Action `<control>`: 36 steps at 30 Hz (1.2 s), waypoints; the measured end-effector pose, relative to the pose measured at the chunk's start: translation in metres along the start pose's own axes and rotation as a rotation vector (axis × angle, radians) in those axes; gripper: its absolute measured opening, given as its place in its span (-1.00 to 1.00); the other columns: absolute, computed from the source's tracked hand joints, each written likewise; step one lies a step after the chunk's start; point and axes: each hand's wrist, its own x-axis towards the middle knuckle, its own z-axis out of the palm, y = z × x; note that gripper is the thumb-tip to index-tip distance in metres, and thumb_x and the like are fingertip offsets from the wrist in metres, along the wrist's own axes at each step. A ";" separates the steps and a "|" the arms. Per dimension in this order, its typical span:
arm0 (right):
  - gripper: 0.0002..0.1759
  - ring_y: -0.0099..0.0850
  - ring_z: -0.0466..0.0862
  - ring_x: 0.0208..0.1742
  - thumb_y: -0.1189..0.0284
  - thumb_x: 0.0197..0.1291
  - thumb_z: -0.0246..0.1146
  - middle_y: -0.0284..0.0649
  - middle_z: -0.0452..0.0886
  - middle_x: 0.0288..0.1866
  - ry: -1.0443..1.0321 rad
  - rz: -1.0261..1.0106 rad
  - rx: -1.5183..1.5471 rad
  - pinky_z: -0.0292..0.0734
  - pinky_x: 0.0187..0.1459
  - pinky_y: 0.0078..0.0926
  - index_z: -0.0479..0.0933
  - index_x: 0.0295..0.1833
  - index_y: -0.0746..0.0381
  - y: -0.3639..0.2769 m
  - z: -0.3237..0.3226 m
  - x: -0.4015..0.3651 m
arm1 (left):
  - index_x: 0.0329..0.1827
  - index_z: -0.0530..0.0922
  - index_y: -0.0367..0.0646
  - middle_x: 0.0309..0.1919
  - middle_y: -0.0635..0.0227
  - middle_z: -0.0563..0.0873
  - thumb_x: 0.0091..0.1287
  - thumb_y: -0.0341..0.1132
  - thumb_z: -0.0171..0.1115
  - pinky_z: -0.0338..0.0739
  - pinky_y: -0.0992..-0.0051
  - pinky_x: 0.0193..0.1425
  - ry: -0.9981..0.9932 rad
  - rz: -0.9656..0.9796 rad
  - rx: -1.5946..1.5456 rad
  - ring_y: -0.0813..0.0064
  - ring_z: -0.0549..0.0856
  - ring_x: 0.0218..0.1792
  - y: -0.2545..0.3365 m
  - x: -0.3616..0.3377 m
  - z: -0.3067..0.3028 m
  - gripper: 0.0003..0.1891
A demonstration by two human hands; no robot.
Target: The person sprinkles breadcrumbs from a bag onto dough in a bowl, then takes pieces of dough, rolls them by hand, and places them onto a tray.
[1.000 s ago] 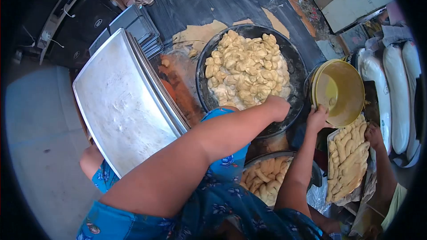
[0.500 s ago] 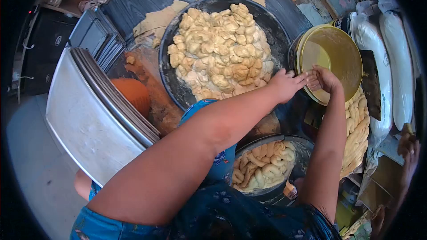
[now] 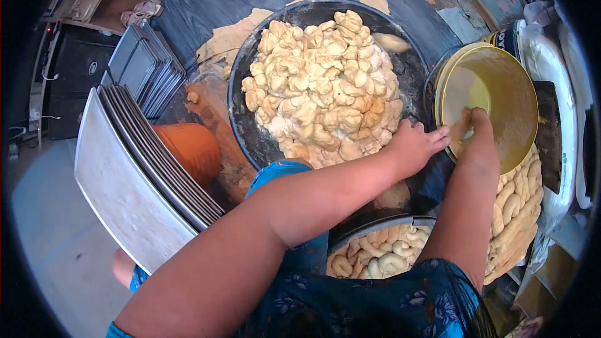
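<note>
My left hand (image 3: 418, 148) is at the near left rim of a yellow bucket (image 3: 516, 81), its fingers partly spread and nothing seen in them. Inside that bucket is my right hand (image 3: 477, 126), reaching down, with its fingertips hard to make out. Left of the bucket a large black basin (image 3: 248, 144) holds a heap of pale dough pieces (image 3: 319, 87). A second dark basin (image 3: 357, 219) with twisted dough strands (image 3: 382, 253) lies below my left arm.
Metal trays (image 3: 125, 175) stand stacked on the left, beside an orange container (image 3: 191, 150). More dough strands (image 3: 516, 213) lie right of my right arm. A dark board (image 3: 548, 138) and white plastic-wrapped bundles (image 3: 551, 69) are at the right.
My right hand has gone lower into the yellow bucket. My left hand has moved slightly down, apart from the right. The view has shifted, and the other person's hand at the right edge is gone.
</note>
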 end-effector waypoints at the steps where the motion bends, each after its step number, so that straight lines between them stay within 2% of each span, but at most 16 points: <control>1: -0.50 -0.11 0.66 0.00 0.20 0.17 0.20 0.00 0.63 0.05 0.006 0.003 -0.002 0.55 0.01 -0.19 0.56 0.12 0.32 0.001 0.001 0.000 | 0.38 0.40 0.18 0.42 0.46 0.39 0.30 -0.37 0.03 0.48 0.00 0.06 -0.008 -0.006 -0.005 0.13 0.69 -0.10 0.000 0.001 -0.002 -0.47; 9: -0.51 -0.11 0.67 0.07 0.25 0.09 0.26 0.06 0.65 0.07 0.072 -0.075 0.094 0.51 0.07 -0.25 0.61 0.07 0.35 0.018 -0.032 0.009 | 0.38 0.39 0.17 0.44 0.48 0.34 0.27 -0.39 0.05 0.52 0.08 -0.05 -0.049 -0.020 -0.045 0.22 0.68 -0.07 -0.003 0.005 0.001 -0.44; 12: -0.51 -0.11 0.67 0.09 0.27 0.06 0.29 0.08 0.65 0.08 0.330 -0.158 0.454 0.49 0.10 -0.28 0.63 0.05 0.36 0.030 -0.087 -0.009 | 0.36 0.42 0.12 0.47 0.43 0.31 0.22 -0.37 0.10 0.56 0.11 -0.02 -0.169 -0.006 -0.081 0.21 0.67 -0.04 -0.008 0.001 -0.029 -0.43; 14: -0.49 -0.22 0.65 0.16 0.28 0.15 0.25 0.05 0.64 0.11 0.537 -0.176 0.816 0.46 0.16 -0.39 0.57 0.16 0.37 0.025 -0.105 -0.062 | 0.35 0.44 0.10 0.48 0.38 0.30 0.20 -0.38 0.12 0.57 0.14 0.01 -0.282 0.020 -0.094 0.19 0.67 -0.01 -0.015 -0.002 -0.042 -0.43; 15: -0.54 -0.17 0.65 0.15 0.30 0.19 0.28 0.05 0.63 0.14 0.636 -0.255 0.847 0.46 0.19 -0.37 0.59 0.11 0.41 0.026 -0.106 -0.077 | 0.33 0.46 0.04 0.46 0.27 0.32 0.18 -0.38 0.17 0.57 0.16 0.08 -0.428 -0.041 -0.102 0.13 0.65 0.09 -0.020 -0.004 -0.047 -0.44; 18: -0.55 -0.31 0.64 0.11 0.39 0.23 0.31 -0.01 0.65 0.12 0.744 -0.247 1.220 0.48 0.16 -0.44 0.55 0.16 0.45 -0.009 -0.120 -0.150 | 0.31 0.47 0.01 0.44 0.19 0.35 0.17 -0.33 0.24 0.55 0.15 0.15 -0.328 -0.090 -0.223 0.08 0.61 0.15 -0.043 -0.054 -0.144 -0.44; 19: -0.57 -0.33 0.64 0.08 0.41 0.23 0.31 -0.03 0.66 0.09 0.800 -0.289 1.294 0.49 0.14 -0.45 0.55 0.14 0.46 -0.018 -0.126 -0.171 | 0.29 0.48 -0.02 0.41 0.15 0.38 0.15 -0.27 0.31 0.51 0.14 0.21 -0.168 -0.028 -0.114 0.03 0.60 0.15 -0.066 -0.079 -0.162 -0.43; 20: -0.59 -0.35 0.64 0.06 0.43 0.24 0.31 -0.05 0.67 0.06 0.860 -0.333 1.366 0.50 0.13 -0.45 0.56 0.12 0.47 -0.029 -0.135 -0.190 | 0.30 0.47 -0.03 0.40 0.12 0.40 0.18 -0.24 0.31 0.48 0.15 0.24 -0.191 -0.143 -0.098 0.04 0.59 0.15 -0.082 -0.102 -0.208 -0.44; 22: -0.65 -0.38 0.65 0.01 0.46 0.23 0.31 -0.10 0.69 0.00 0.928 -0.392 1.454 0.51 0.09 -0.46 0.58 0.06 0.46 -0.057 -0.142 -0.223 | 0.24 0.51 -0.08 0.29 0.09 0.50 0.25 -0.22 0.30 0.40 0.19 0.33 0.065 -0.238 -0.033 0.07 0.53 0.25 -0.118 -0.168 -0.269 -0.53; 23: -0.69 -0.38 0.65 -0.01 0.46 0.22 0.32 -0.12 0.70 -0.04 0.929 -0.405 1.467 0.52 0.08 -0.46 0.60 0.02 0.44 -0.074 -0.142 -0.240 | 0.22 0.52 -0.11 0.27 0.10 0.53 0.29 -0.26 0.29 0.37 0.22 0.37 0.083 -0.370 0.083 0.09 0.50 0.28 -0.128 -0.196 -0.301 -0.57; 24: -0.73 -0.39 0.66 -0.03 0.47 0.21 0.33 -0.15 0.71 -0.08 0.935 -0.423 1.479 0.53 0.06 -0.46 0.62 -0.03 0.41 -0.087 -0.142 -0.247 | 0.22 0.51 -0.15 0.26 0.11 0.53 0.30 -0.28 0.28 0.36 0.25 0.38 0.174 -0.365 0.229 0.11 0.50 0.29 -0.150 -0.234 -0.321 -0.58; 28: -0.62 -0.27 0.60 0.14 0.48 0.08 0.38 -0.06 0.50 0.24 0.305 -0.829 0.920 0.54 0.11 -0.38 0.58 0.07 0.24 -0.174 -0.140 -0.294 | 0.16 0.55 -0.19 0.20 0.11 0.58 0.33 -0.27 0.25 0.36 0.25 0.36 0.360 -0.578 0.381 0.11 0.51 0.27 -0.174 -0.337 -0.370 -0.64; 30: -0.53 -0.13 0.52 0.23 0.45 0.06 0.38 0.00 0.36 0.36 0.510 -1.064 0.635 0.47 0.21 -0.29 0.53 0.14 0.24 -0.237 -0.153 -0.328 | 0.13 0.57 -0.20 0.18 0.10 0.59 0.34 -0.26 0.24 0.36 0.25 0.35 0.436 -0.666 0.408 0.10 0.51 0.27 -0.193 -0.370 -0.365 -0.66; 32: -0.51 -0.04 0.49 0.26 0.43 0.06 0.38 -0.01 0.44 0.29 0.391 -1.238 0.754 0.39 0.28 -0.21 0.52 0.15 0.24 -0.303 -0.176 -0.372 | 0.06 0.61 -0.20 0.13 0.16 0.63 0.33 -0.28 0.22 0.31 0.21 0.36 0.461 -0.667 0.459 0.12 0.50 0.29 -0.213 -0.389 -0.345 -0.70; 34: -0.50 -0.08 0.52 0.24 0.42 0.06 0.36 -0.02 0.48 0.25 0.129 -1.499 0.771 0.42 0.24 -0.22 0.52 0.18 0.20 -0.375 -0.186 -0.399 | 0.03 0.62 -0.19 0.10 0.20 0.66 0.33 -0.28 0.21 0.28 0.18 0.37 0.423 -0.643 0.589 0.15 0.48 0.31 -0.216 -0.395 -0.327 -0.72; 36: -0.48 -0.12 0.55 0.20 0.45 0.06 0.31 -0.03 0.52 0.20 0.049 -1.599 0.464 0.48 0.17 -0.27 0.52 0.21 0.16 -0.451 -0.173 -0.413 | 0.00 0.63 -0.16 0.02 0.25 0.70 0.31 -0.25 0.23 0.21 0.16 0.39 0.511 -0.653 0.442 0.17 0.46 0.34 -0.215 -0.393 -0.328 -0.73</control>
